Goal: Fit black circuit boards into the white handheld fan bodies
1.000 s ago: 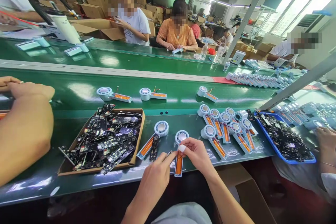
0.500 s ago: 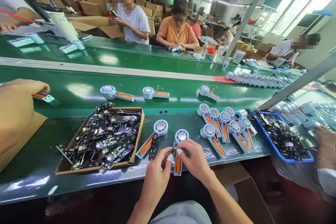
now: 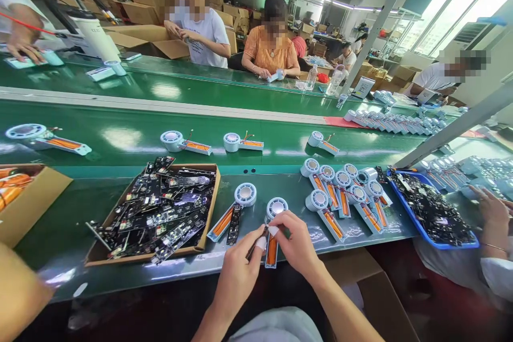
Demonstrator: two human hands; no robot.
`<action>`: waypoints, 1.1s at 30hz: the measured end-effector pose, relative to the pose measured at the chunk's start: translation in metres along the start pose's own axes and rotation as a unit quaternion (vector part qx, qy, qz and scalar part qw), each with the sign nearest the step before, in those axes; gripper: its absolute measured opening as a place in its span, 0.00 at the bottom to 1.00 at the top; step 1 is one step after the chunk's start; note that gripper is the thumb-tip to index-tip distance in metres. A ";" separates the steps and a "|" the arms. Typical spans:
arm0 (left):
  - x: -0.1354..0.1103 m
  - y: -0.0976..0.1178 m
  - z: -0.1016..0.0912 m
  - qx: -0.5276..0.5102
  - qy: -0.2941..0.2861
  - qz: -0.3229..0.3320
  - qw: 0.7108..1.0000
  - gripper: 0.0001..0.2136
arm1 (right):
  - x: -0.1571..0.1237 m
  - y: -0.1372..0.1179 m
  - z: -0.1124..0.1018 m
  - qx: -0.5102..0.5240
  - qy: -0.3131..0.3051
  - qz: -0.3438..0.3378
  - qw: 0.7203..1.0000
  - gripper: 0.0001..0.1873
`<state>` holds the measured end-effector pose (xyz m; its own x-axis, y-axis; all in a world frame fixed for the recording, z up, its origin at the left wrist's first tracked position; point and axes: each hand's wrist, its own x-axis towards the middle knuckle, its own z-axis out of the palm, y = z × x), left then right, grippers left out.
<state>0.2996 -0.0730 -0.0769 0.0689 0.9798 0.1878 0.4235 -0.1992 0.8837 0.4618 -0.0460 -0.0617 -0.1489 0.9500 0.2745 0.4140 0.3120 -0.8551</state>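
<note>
My left hand pinches a narrow black circuit board at its upper end. My right hand, with white tape on a fingertip, grips the handheld fan half-shell that lies in front of me. Its round white head points away and an orange battery shows in its handle. The two hands meet over the handle. Just left lies a second fan half-shell with a loose black board beside it.
A cardboard tray of black circuit boards sits to my left. Several fan shells lie to the right, beside a blue tray of boards. More shells ride the green conveyor belt. Co-workers' hands show at both sides; people sit opposite.
The co-worker's arm at left has drawn back, baring a box of orange parts and leaving a fan shell on the belt. The belt's shells have drifted right. My hands stay over the handle.
</note>
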 end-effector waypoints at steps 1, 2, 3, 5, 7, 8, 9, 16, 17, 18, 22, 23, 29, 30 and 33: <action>0.002 0.001 -0.004 -0.023 -0.018 -0.007 1.000 0.16 | 0.002 0.000 -0.003 0.009 -0.017 0.009 1.000 0.07; 0.005 0.001 -0.007 -0.041 -0.035 -0.009 0.999 0.16 | 0.004 0.000 -0.006 0.015 -0.037 0.014 0.999 0.07; 0.007 0.001 -0.011 -0.054 -0.050 -0.008 0.997 0.16 | 0.005 0.000 -0.008 0.021 -0.058 0.013 0.998 0.07; 0.012 -0.001 -0.015 -0.068 -0.072 -0.005 0.995 0.15 | 0.008 0.001 -0.012 0.029 -0.086 0.005 0.996 0.07; 0.015 -0.003 -0.015 -0.069 -0.081 0.000 0.994 0.15 | 0.009 0.001 -0.012 0.024 -0.083 0.003 0.996 0.08; 0.015 -0.003 -0.014 -0.067 -0.078 0.002 0.995 0.15 | 0.008 0.000 -0.011 0.014 -0.071 0.005 0.997 0.08; 0.015 -0.002 -0.012 -0.065 -0.071 0.002 0.995 0.15 | 0.008 -0.001 -0.011 -0.001 -0.057 0.010 0.998 0.08; -0.003 0.015 0.001 -0.091 -0.087 -0.052 0.991 0.20 | 0.001 -0.007 -0.028 0.078 -0.082 0.165 0.980 0.11; -0.004 0.014 0.003 -0.096 -0.081 -0.074 0.989 0.20 | 0.000 -0.004 -0.031 0.118 -0.081 0.187 0.972 0.11; -0.004 0.012 0.005 -0.102 -0.072 -0.098 0.987 0.20 | 0.000 -0.002 -0.033 0.163 -0.080 0.207 0.961 0.11; 0.007 0.004 0.019 -0.102 -0.091 -0.157 0.978 0.16 | 0.000 0.007 -0.033 0.328 -0.102 0.277 0.897 0.09; 0.010 0.004 0.022 -0.114 -0.110 -0.163 0.974 0.16 | -0.001 0.007 -0.031 0.347 -0.112 0.282 0.887 0.10; 0.018 0.009 0.030 -0.346 -0.166 -0.162 0.909 0.16 | -0.006 -0.005 -0.032 0.322 -0.171 0.166 0.916 0.14; 0.018 0.010 0.030 -0.355 -0.138 -0.158 0.911 0.17 | -0.007 -0.006 -0.034 0.310 -0.154 0.151 0.926 0.15; 0.014 0.009 0.029 -0.332 -0.080 -0.168 0.925 0.20 | -0.006 -0.007 -0.040 0.243 -0.072 0.145 0.956 0.17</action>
<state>0.3307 -0.0608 -0.0794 0.1898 0.9682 -0.1632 -0.1983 0.2006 0.9594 0.4956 -0.0535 -0.0393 -0.2270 0.9731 -0.0383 -0.0054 -0.0405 -0.9992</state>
